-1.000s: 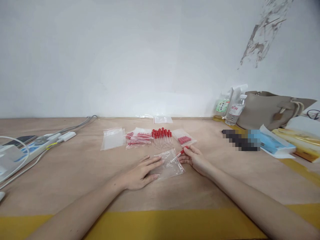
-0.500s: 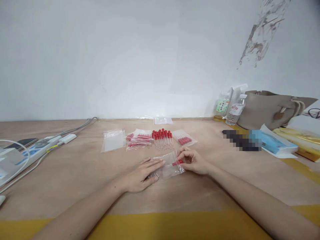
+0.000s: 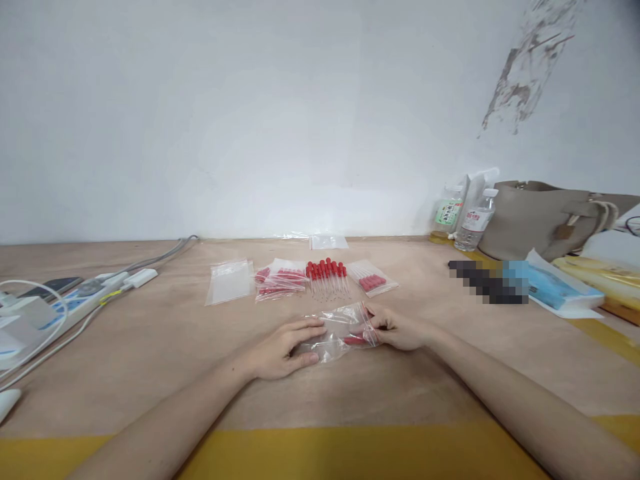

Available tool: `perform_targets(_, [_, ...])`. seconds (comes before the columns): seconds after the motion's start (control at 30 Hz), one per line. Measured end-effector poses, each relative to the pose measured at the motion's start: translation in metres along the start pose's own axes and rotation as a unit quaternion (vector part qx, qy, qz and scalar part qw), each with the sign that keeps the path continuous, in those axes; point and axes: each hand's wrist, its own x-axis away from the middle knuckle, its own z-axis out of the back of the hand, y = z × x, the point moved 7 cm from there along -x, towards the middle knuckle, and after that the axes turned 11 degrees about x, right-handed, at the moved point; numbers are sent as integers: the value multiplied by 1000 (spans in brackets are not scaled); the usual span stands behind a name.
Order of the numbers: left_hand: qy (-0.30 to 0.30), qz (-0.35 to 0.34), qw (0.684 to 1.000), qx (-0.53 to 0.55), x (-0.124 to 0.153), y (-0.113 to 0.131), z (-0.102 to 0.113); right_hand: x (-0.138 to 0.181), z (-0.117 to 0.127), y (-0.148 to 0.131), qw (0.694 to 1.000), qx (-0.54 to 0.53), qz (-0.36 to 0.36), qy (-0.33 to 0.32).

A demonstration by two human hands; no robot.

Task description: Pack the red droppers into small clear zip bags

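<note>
A clear zip bag (image 3: 333, 347) lies flat on the table in front of me. My left hand (image 3: 287, 350) rests across its closed end, fingers stretched out and thumb apart. At the bag's red-lined mouth is my right hand (image 3: 395, 327), its fingers curled around the edge and partly behind the film. Just inside the mouth lies a red-handled, thin-shafted tool (image 3: 354, 340); its shaft is hard to make out through the plastic. Beyond the hands, several similar red-handled tools (image 3: 327, 270) lie in a row.
Left of the row are filled bags (image 3: 283, 280) and flat zip bags (image 3: 231, 283); one filled bag (image 3: 373, 279) lies right. A power strip (image 3: 75, 310) with cables sits far left. Bottles (image 3: 475, 221), a grey handbag (image 3: 530, 220) and a blue pack (image 3: 565, 287) stand right.
The red handle has gone deeper into the bag and lies nearer me. My right hand has shifted slightly right, its fingers now at the bag's mouth. The left hand stays flat.
</note>
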Motion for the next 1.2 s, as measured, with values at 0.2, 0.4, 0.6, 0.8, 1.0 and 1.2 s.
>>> perform_targets(0.2, [-25,-13,1000,-12,-2,1,-2,-3,31,43,982,34,-127,137])
perform_targets(0.4, [-45,-22,998,-34,-3,4,-3,-41,60,75,920,159,-273,233])
perform_targets(0.6, [-61,-20,996,-63,-2,9,-3,-101,64,93,893,197,-315,255])
perform_targets(0.8, [-52,-36,996,-59,-2,10,-2,-120,61,110,895,152,-344,240])
perform_targets(1.0, [-56,-27,996,-69,-2,7,-4,-111,67,101,887,47,-343,304])
perform_targets(1.2, [-55,-21,995,-78,-2,7,-4,-48,87,76,858,-58,-309,405])
